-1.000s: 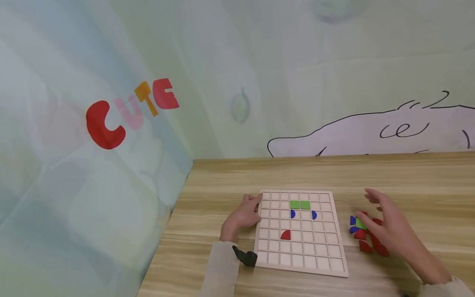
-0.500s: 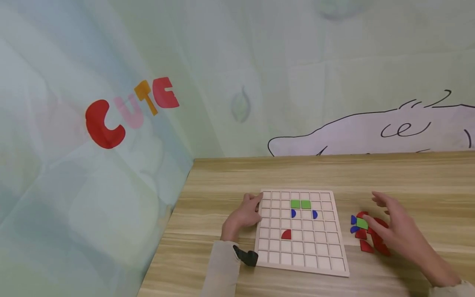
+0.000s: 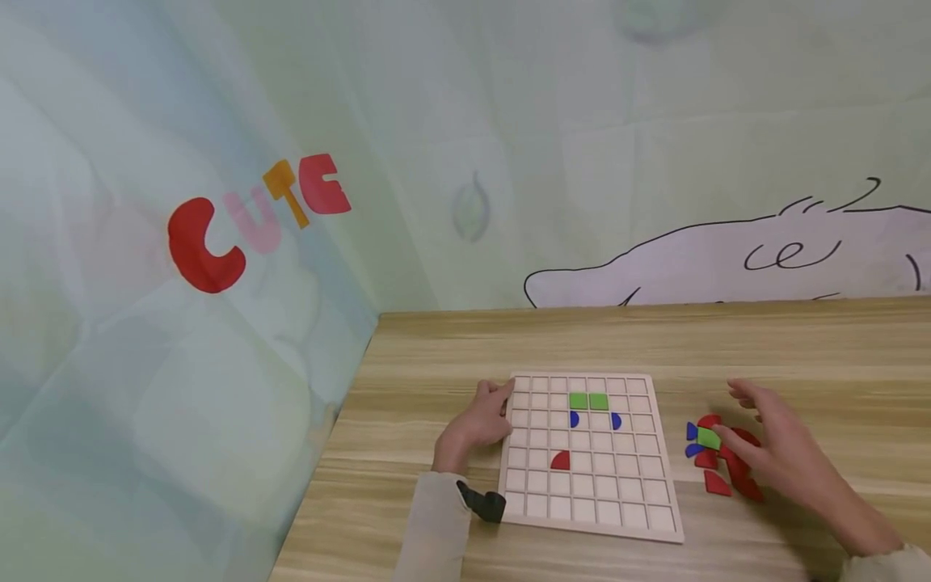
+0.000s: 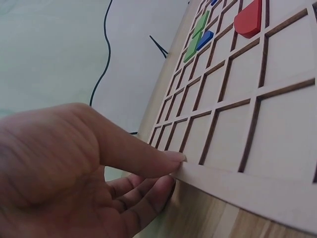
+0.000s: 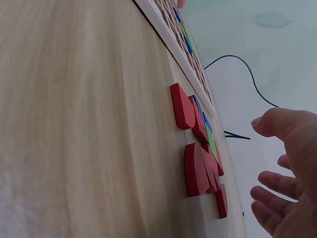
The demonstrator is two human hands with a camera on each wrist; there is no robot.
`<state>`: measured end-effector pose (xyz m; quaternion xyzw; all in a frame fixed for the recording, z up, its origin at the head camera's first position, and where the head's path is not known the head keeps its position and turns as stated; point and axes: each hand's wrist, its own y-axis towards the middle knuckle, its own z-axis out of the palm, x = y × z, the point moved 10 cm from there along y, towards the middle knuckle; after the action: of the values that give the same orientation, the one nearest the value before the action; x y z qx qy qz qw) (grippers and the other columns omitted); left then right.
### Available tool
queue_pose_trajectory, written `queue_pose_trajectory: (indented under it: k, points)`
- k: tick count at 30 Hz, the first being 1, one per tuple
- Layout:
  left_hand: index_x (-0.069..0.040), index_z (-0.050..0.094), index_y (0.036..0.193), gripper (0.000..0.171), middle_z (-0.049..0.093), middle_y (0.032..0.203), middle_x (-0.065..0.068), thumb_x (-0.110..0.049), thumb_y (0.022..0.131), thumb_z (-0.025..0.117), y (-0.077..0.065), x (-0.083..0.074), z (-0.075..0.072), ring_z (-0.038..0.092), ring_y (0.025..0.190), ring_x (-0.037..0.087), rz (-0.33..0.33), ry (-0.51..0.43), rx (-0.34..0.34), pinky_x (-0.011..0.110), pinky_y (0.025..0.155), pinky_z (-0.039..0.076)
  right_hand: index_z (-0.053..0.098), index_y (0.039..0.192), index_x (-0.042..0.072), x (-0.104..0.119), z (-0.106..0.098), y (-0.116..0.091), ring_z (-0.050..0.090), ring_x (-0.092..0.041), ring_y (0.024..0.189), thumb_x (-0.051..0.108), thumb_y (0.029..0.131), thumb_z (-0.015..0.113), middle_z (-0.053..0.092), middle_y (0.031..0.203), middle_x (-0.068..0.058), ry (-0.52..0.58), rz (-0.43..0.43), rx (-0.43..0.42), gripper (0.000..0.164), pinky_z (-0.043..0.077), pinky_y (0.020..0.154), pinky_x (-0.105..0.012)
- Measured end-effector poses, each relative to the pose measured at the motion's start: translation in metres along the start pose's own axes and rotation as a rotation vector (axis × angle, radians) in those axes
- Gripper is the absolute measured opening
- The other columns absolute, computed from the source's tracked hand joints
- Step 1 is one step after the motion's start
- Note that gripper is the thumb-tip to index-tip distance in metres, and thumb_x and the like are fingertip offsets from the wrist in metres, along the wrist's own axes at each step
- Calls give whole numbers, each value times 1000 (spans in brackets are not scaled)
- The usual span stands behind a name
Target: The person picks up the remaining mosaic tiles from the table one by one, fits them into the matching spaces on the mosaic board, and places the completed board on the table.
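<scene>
The left hand (image 3: 476, 422) grips the left edge of a pale grid board (image 3: 604, 464). From the head, its fingers are partly hidden by the rim; the left wrist camera shows the thumb tip on the rim's top and the other fingers bent below it at the outer edge, so the hand pinches the board.

The board lies flat on the wooden table (image 3: 436, 347). The head view gives its whole layout, which neither wrist view does: 2 green squares (image 3: 578, 401) side by side in row 2 from the far edge, 2 blue half-circles (image 3: 574, 419) in row 3 with 1 bare cell between them, and 1 red quarter-circle (image 3: 560, 461) in row 5.

The right hand (image 3: 781, 449) is over a loose pile beside the board's right edge: several red pieces (image 3: 717, 482), 1 green piece (image 3: 708, 438) and 2 blue pieces (image 3: 692, 431). From the head, the thumb seems to meet the green piece; the right wrist camera shows a gap. Its fingers are apart, loosely bent, and hold nothing.
</scene>
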<state>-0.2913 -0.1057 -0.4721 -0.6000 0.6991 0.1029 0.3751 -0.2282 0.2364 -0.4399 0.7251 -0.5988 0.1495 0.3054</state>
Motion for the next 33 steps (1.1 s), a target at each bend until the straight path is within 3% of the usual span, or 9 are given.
queue_pose_trajectory:
  k: [4, 8, 10, 13, 21, 24, 28, 33]
  points:
    - [-8, 26, 152, 78, 29, 126, 15, 10, 79, 50, 0, -1, 0, 40, 100, 26, 6, 4, 3, 30, 66, 33, 42, 133, -6, -1, 2, -1, 48, -42, 106, 14, 78, 76, 49, 126, -27, -12, -11, 14, 68, 46, 81, -56]
    - [-8, 26, 151, 78, 29, 126, 15, 10, 79, 50, 0, -1, 0, 40, 98, 25, 6, 1, 3, 30, 66, 33, 47, 128, -5, 2, 2, -4, 50, -38, 103, 12, 75, 79, 52, 121, -23, -19, -51, 17, 64, 53, 76, -35]
    - [-8, 26, 152, 78, 29, 126, 15, 10, 79, 50, 0, -1, 0, 40, 98, 25, 1, -3, 4, 30, 65, 33, 49, 125, -5, 4, 2, -6, 50, -35, 101, 11, 73, 80, 54, 118, -21, -28, -76, 18, 63, 49, 75, -20]
    - [-9, 27, 152, 78, 29, 126, 15, 9, 79, 50, 0, -1, 0, 41, 96, 25, -7, -3, 4, 29, 64, 33, 51, 122, -2, 8, 3, -10, 51, -32, 100, 12, 71, 81, 55, 115, -17, -45, -98, 21, 61, 42, 74, -11]
    - [-9, 26, 152, 79, 29, 128, 15, 10, 79, 50, -1, -1, 0, 41, 94, 24, -14, -10, 6, 29, 62, 34, 60, 107, 11, 15, 9, -18, 42, -12, 88, 19, 67, 86, 55, 99, 0, -67, -163, 3, 48, 41, 70, -13]
    - [-9, 26, 152, 78, 29, 127, 15, 9, 80, 50, -1, -1, 0, 41, 94, 24, -12, -11, 6, 29, 62, 34, 63, 97, 15, 15, 11, -19, 46, -14, 90, 16, 67, 85, 55, 102, 0, -100, -181, 4, 37, 42, 71, -13]
    - [-8, 26, 152, 78, 29, 125, 14, 10, 80, 50, -2, -2, 0, 40, 93, 24, -5, -12, 8, 29, 63, 34, 65, 88, 21, 15, 13, -20, 50, -23, 95, 16, 66, 85, 56, 106, -4, -136, -192, 11, 31, 45, 75, -29]
    - [-9, 26, 152, 78, 29, 125, 14, 10, 81, 50, -2, -1, 0, 41, 94, 24, -11, -13, 10, 29, 63, 34, 66, 83, 22, 17, 14, -21, 49, -27, 96, 13, 63, 86, 58, 104, -7, -151, -217, -9, 30, 37, 79, -42]
